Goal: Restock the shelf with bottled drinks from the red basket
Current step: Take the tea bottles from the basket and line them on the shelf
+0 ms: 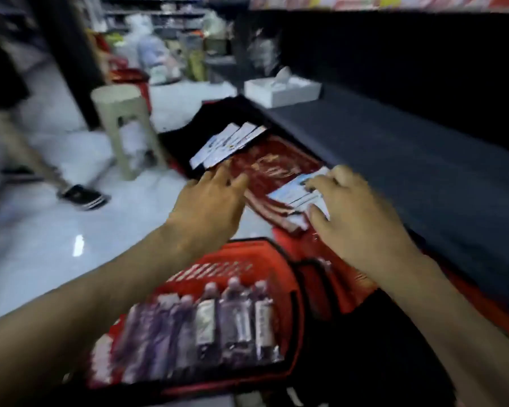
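The red basket (235,259) is sitting low in front of the person, holding roughly six or seven bottled drinks (206,327) lying side by side, untouched; blur is blocking an exact count. Beyond the basket, the right hand (356,218) is pressing its fingers onto a stack of pale packets (297,192), seemingly steadying them. The left hand (212,201) is hovering with fingers spread, gripping nothing. The dark shelf (394,160) beside the basket is lying mostly bare.

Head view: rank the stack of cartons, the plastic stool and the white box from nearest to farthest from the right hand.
1. Stack of cartons: under the right hand's fingers, touching.
2. White box: beyond the hand, on the dark shelf.
3. Plastic stool: far left, on the floor past the left hand.
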